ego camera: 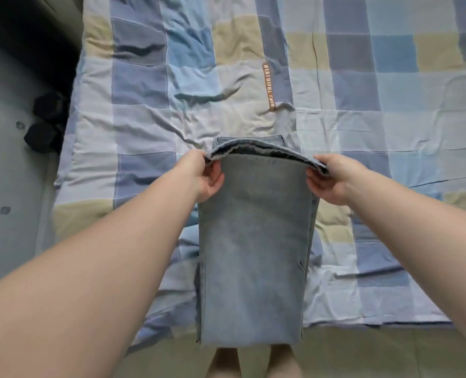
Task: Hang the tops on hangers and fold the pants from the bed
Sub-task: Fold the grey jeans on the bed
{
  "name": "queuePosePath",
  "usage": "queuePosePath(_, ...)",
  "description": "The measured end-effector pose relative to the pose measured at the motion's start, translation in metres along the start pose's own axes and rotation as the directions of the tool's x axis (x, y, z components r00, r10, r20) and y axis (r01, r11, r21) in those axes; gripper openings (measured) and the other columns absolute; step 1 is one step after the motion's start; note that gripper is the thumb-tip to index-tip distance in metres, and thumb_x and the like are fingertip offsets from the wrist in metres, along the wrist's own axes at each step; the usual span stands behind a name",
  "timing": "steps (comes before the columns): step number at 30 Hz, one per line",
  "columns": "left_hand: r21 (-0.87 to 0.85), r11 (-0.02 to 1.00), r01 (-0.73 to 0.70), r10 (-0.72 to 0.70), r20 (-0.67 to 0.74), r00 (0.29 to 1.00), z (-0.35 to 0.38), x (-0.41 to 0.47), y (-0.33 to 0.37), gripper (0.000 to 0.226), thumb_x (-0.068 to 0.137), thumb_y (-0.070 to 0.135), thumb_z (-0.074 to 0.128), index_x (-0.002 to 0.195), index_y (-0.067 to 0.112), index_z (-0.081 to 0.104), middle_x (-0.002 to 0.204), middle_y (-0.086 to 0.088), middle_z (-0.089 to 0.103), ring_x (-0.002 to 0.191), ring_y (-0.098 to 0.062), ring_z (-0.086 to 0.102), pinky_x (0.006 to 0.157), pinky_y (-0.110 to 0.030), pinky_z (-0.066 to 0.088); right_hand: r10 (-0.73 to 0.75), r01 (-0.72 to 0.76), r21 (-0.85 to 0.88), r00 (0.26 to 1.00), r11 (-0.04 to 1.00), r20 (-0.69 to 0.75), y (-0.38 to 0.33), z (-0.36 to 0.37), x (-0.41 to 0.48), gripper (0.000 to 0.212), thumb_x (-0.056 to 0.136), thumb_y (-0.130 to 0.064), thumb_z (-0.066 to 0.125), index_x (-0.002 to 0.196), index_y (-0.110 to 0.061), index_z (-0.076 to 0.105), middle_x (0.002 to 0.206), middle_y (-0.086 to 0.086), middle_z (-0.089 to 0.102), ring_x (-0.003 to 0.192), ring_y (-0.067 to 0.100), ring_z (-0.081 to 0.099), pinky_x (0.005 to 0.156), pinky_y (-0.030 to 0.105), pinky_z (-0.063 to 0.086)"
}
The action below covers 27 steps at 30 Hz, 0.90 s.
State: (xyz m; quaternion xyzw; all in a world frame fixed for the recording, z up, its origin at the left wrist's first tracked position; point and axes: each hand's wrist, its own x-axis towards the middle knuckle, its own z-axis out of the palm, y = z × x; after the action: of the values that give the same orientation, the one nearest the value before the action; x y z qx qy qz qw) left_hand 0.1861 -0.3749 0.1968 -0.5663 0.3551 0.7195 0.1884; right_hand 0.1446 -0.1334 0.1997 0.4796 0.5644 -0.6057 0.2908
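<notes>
A pair of light blue denim pants [253, 241] lies lengthwise on the bed, folded into a long narrow strip that reaches the near edge of the mattress. Its far end is lifted and curled over. My left hand [203, 177] pinches the left corner of that raised end. My right hand [330, 178] grips the right corner. A further layer of the pants [249, 140] lies flat beyond the raised fold. No tops or hangers are in view.
The checked blue, grey and beige quilt [362, 91] covers the bed, with a brown label [269, 85] near the middle. On the floor to the left sit black dumbbells [45, 124]. My bare feet [253, 364] stand at the bed's near edge.
</notes>
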Motion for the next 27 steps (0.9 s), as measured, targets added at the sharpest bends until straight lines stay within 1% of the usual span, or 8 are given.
queuePosePath(4,-0.003,1.000,-0.019,0.019,0.003,1.000,0.011,0.065,-0.001,0.021,0.100,0.016,0.044,0.082,0.018,0.055,0.073,0.007,0.063,0.046,-0.003,0.060,0.065,-0.028,0.046,0.015,-0.016,0.035,0.999,0.999,0.032,-0.001,0.022,0.065,0.017,0.100,-0.016,0.055,0.083,-0.016,0.057,0.077,-0.001,0.060,0.060,0.006,0.061,0.041,0.019,0.051)
queuePosePath(6,0.013,0.999,-0.050,0.049,0.020,0.999,0.012,0.085,-0.006,0.020,0.102,0.020,0.043,0.089,0.019,0.059,0.080,0.005,0.066,0.059,-0.004,0.062,0.065,-0.027,0.047,0.003,-0.006,0.029,0.995,1.000,0.103,0.004,0.030,0.084,0.008,0.102,-0.022,0.055,0.099,-0.018,0.062,0.092,-0.002,0.065,0.086,0.009,0.068,0.063,0.025,0.057)
queuePosePath(8,0.027,0.997,-0.067,0.065,0.063,0.996,0.008,0.095,-0.016,0.018,0.104,0.030,0.043,0.110,0.022,0.058,0.101,0.002,0.071,0.073,-0.010,0.068,0.069,-0.029,0.049,-0.009,0.005,0.020,0.980,1.000,0.200,0.013,0.033,0.096,0.038,0.102,-0.041,0.052,0.136,-0.023,0.052,0.131,-0.001,0.062,0.128,0.018,0.056,0.099,0.037,0.049)
queuePosePath(10,0.047,0.997,-0.053,0.047,0.125,0.991,-0.001,0.096,-0.031,0.035,0.104,0.043,0.042,0.135,0.029,0.048,0.128,-0.002,0.065,0.088,-0.019,0.072,0.075,-0.033,0.051,-0.015,0.008,0.024,0.960,1.000,0.281,0.025,0.027,0.098,0.072,0.096,-0.064,0.046,0.156,-0.027,0.029,0.157,-0.002,0.039,0.146,0.024,0.036,0.115,0.049,0.033)
queuePosePath(13,0.070,0.997,-0.040,0.027,0.180,0.983,-0.015,0.083,-0.055,0.046,0.101,0.052,0.045,0.143,0.032,0.045,0.136,-0.003,0.061,0.101,-0.025,0.071,0.082,-0.038,0.052,0.004,-0.021,0.042,0.934,0.999,0.358,0.042,0.011,0.090,0.084,0.090,-0.077,0.040,0.158,-0.032,0.024,0.163,-0.001,0.030,0.150,0.029,0.026,0.116,0.056,0.027)
queuePosePath(17,0.125,0.991,-0.054,0.031,0.181,0.983,-0.032,0.051,-0.096,0.037,0.101,0.050,0.046,0.134,0.034,0.053,0.126,0.001,0.069,0.104,-0.022,0.071,0.085,-0.038,0.051,0.035,-0.061,0.061,0.932,0.996,0.360,0.066,-0.018,0.067,0.073,0.094,-0.072,0.041,0.152,-0.029,0.037,0.153,0.001,0.045,0.145,0.029,0.036,0.111,0.054,0.036)
queuePosePath(22,0.401,0.910,-0.104,0.093,0.048,0.995,-0.076,0.014,-0.165,0.025,0.100,0.046,0.053,0.121,0.034,0.060,0.112,0.008,0.075,0.097,-0.015,0.073,0.080,-0.034,0.053,0.148,-0.159,0.008,0.933,0.987,0.328,0.127,-0.068,0.040,0.060,0.098,-0.064,0.042,0.143,-0.026,0.049,0.139,0.000,0.059,0.137,0.027,0.046,0.102,0.049,0.044)
queuePosePath(27,0.564,0.825,0.033,0.024,-0.093,0.995,-0.137,-0.010,-0.242,0.015,0.100,0.040,0.056,0.104,0.029,0.066,0.106,0.006,0.076,0.088,-0.017,0.070,0.073,-0.030,0.049,0.286,-0.276,-0.075,0.931,0.958,0.228,0.210,-0.124,0.023,0.052,0.098,-0.062,0.044,0.132,-0.026,0.055,0.128,0.000,0.065,0.132,0.026,0.051,0.098,0.047,0.046)
